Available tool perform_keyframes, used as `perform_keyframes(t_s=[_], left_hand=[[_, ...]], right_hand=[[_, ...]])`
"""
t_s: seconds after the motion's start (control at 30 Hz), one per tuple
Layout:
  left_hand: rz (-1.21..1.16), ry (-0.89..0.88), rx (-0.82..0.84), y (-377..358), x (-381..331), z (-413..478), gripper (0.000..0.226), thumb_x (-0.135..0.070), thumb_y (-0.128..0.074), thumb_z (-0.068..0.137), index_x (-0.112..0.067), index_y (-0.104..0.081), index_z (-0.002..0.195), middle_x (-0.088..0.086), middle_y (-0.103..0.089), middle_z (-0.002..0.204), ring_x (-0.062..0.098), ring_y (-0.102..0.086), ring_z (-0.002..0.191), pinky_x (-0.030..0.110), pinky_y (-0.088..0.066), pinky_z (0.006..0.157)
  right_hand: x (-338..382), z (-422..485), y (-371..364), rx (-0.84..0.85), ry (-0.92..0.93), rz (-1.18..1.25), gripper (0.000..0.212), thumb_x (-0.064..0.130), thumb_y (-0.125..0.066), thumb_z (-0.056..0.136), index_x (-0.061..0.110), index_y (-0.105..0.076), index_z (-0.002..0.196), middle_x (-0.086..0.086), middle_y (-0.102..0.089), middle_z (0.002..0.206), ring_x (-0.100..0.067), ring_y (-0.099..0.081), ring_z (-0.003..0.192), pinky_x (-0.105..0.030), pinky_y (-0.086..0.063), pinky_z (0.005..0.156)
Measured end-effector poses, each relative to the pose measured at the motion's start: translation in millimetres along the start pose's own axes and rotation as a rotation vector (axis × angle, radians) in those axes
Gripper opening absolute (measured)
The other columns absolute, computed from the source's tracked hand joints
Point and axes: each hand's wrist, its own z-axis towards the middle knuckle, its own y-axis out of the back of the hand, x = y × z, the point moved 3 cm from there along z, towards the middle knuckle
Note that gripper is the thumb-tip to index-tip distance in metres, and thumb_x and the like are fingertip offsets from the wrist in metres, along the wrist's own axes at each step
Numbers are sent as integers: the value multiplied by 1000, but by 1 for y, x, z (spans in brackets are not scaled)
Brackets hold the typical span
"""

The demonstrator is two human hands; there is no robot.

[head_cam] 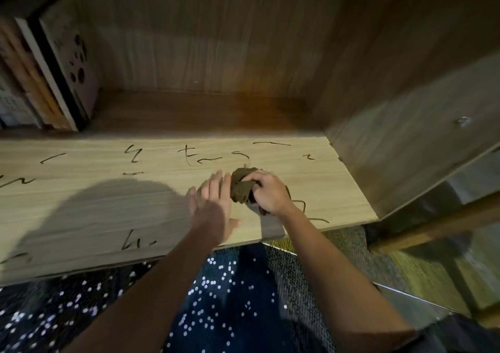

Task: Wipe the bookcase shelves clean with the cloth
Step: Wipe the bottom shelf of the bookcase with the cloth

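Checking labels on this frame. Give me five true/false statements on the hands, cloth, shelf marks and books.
1. The right hand grips the cloth. True.
2. The left hand is curled round the cloth. False: its fingers are straight and it lies flat beside the cloth.
3. The shelf has no marks on it. False: dark scribbles are spread across it.
4. Books stand at the left rear of the shelf. True.
5. The cloth sits at the shelf's far left end. False: it is right of the middle, nearer the side panel.
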Motion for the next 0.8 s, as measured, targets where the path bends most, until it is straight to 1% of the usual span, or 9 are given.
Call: perform_keyframes(t_s=[0.17, 0.27, 0.37, 0.43, 0.5, 0.6, 0.7, 0.73, 0.8], left_hand=[[-53, -8, 139, -9, 20, -51, 116, -46, -68, 77, -15, 18, 147, 4, 13, 156, 26, 4, 144, 49, 7, 115], [-16, -19, 139, -6, 28, -67, 108, -44, -65, 80, -16, 13, 149, 2, 12, 156, 24, 1, 144, 50, 10, 113], [32, -6, 126, -6, 32, -76, 97, -40, -62, 83, -19, 5, 150, 3, 12, 156, 23, -1, 144, 50, 8, 114], [82, -7, 128, -9, 32, -84, 89, -35, -58, 86, -19, 2, 150, 6, 14, 156, 25, 3, 144, 50, 5, 115], [96, 1, 123, -12, 33, -91, 87, -34, -56, 88, -18, 3, 150, 7, 16, 155, 26, 5, 144, 50, 5, 114], [107, -13, 154, -15, 35, -98, 86, -34, -55, 89, -17, 2, 150, 5, 9, 157, 23, 2, 145, 52, 4, 115], [78, 8, 185, -14, 36, -97, 82, -31, -56, 89, -20, -2, 150, 1, 2, 158, 19, -5, 145, 55, 4, 114], [60, 20, 193, -13, 35, -96, 81, -30, -55, 89, -21, -4, 150, 0, 0, 158, 18, -7, 145, 55, 4, 113], [46, 27, 201, -9, 35, -94, 77, -30, -54, 89, -22, -7, 150, -2, -2, 158, 17, -11, 145, 55, 4, 113]], right_hand=[[27, -61, -9, 60, -83, 104, 32, 4, -43, 87, 16, -68, 102, -2, -64, 113, -20, -55, 98, -29, -44, 86], [40, -92, -9, 208, -186, 230, 28, 7, -47, 86, 23, -70, 86, 2, -67, 86, -12, -55, 71, -25, -45, 66], [53, -112, 2, 391, -220, 243, 35, 2, -50, 81, 28, -64, 62, 11, -62, 70, -9, -54, 71, -25, -45, 77], [48, -119, 17, 320, -260, 248, 29, 2, -47, 82, 16, -68, 65, 2, -65, 70, -13, -58, 70, -33, -51, 80], [40, -121, 33, 148, -290, 319, 23, 3, -46, 84, 1, -67, 75, -10, -65, 70, -17, -59, 64, -34, -55, 71], [37, -123, 40, -116, -285, 468, 27, 2, -46, 85, 10, -67, 71, -10, -63, 67, -22, -57, 63, -31, -49, 62], [38, -132, 15, 12, -318, 454, 24, 3, -43, 91, 10, -66, 91, -9, -63, 71, -18, -54, 53, -22, -44, 45], [38, -138, 7, 23, -327, 468, 23, 3, -43, 91, 8, -65, 98, -9, -64, 75, -17, -54, 54, -21, -44, 45], [34, -146, 3, -98, -332, 584, 20, 2, -46, 90, 6, -63, 101, -5, -64, 81, -12, -56, 62, -15, -46, 51]])
